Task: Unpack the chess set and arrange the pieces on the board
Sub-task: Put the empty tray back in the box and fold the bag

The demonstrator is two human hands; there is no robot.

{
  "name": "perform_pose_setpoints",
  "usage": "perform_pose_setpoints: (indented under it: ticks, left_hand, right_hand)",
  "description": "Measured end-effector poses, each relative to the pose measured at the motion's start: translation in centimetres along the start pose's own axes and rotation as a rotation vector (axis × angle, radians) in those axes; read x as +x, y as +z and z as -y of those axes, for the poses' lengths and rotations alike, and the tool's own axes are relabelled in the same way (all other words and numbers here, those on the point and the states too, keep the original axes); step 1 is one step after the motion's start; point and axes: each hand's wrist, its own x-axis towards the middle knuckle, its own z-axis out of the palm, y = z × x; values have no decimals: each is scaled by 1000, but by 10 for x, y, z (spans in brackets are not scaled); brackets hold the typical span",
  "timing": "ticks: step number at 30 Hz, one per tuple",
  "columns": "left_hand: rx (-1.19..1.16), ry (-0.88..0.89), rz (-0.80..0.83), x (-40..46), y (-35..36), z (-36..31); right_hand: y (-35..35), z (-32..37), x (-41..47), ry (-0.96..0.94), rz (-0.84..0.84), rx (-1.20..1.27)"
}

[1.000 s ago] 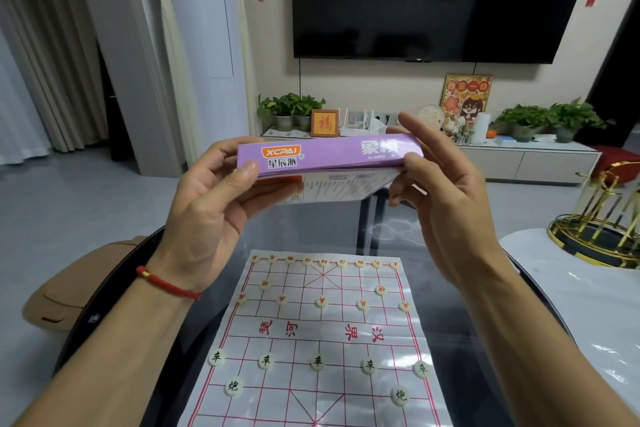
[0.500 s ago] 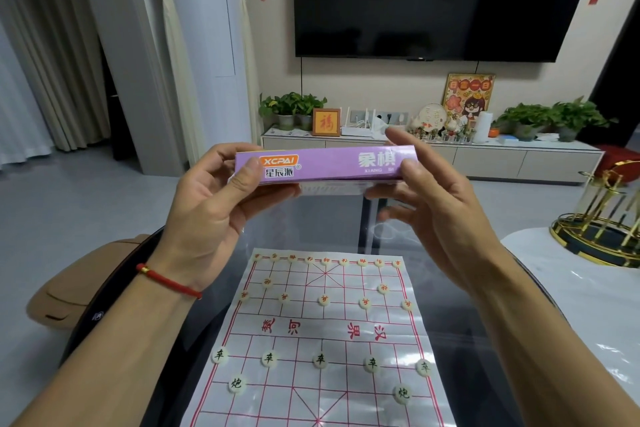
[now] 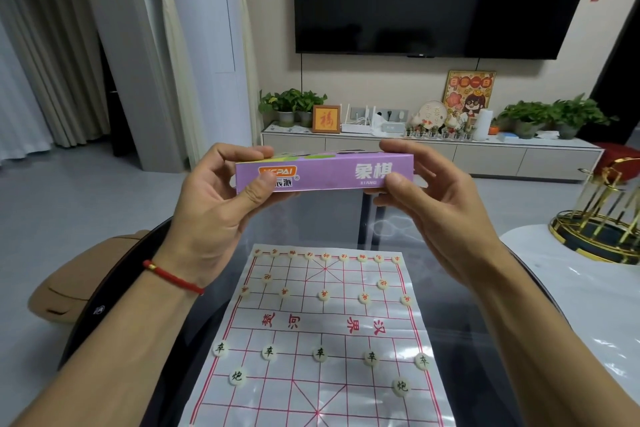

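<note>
Between both hands [image 3: 221,198], purple box [image 3: 325,172]

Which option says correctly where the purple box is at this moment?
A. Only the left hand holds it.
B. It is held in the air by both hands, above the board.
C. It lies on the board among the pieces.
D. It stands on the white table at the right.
B: the left hand and the right hand each grip one end of the purple box, which is up in the air above the board.
</note>
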Motion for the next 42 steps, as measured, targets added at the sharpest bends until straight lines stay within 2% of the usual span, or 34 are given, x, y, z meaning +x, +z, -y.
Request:
perform_pose_setpoints:
  ticks: [4, 6, 9, 15, 17, 20, 23, 27, 30, 32, 37, 40, 42]
  left_hand:
    - [30, -22, 27, -3, -3, 4]
    - [23, -89, 21, -7, -1, 6]
    - [-104, -253, -71, -13, 7, 9]
    - [-241, -462, -247, -25, 13, 21]
    - [-274, -501, -304, -33, 14, 25]
    - [-282, -529, -387, -48, 12, 28]
    - [-261, -539, -382, -63, 13, 31]
    - [-250, -629, -322, -74, 17, 27]
    - [-203, -801, -237, -71, 20, 19]
    - [-263, -868, -230, -65, 26, 22]
    - [-311, -893, -269, -34, 52, 55]
    - [-276, -918, -304, -7, 65, 75]
    - [-225, -902, -326, 10, 59, 84]
  right_hand:
    - [-1, -8, -4, 22, -11, -40]
    - [-4, -14, -6, 65, -36, -5]
    - [-9, -17, -10, 101, -35, 13]
    - [-10, -28, -23, 222, -19, -46]
    - [2, -35, -28, 266, -81, 47]
    - [31, -46, -35, 454, -298, 294]
    - [57, -51, -43, 562, -325, 349]
    - [59, -49, -43, 579, -397, 279]
    - [46, -45, -37, 560, -422, 195]
    - [36, -47, -35, 572, -436, 177]
    - [5, -57, -26, 665, -443, 254]
    - [-20, -64, -21, 719, -518, 73]
    - [-27, -70, -22, 719, -511, -25]
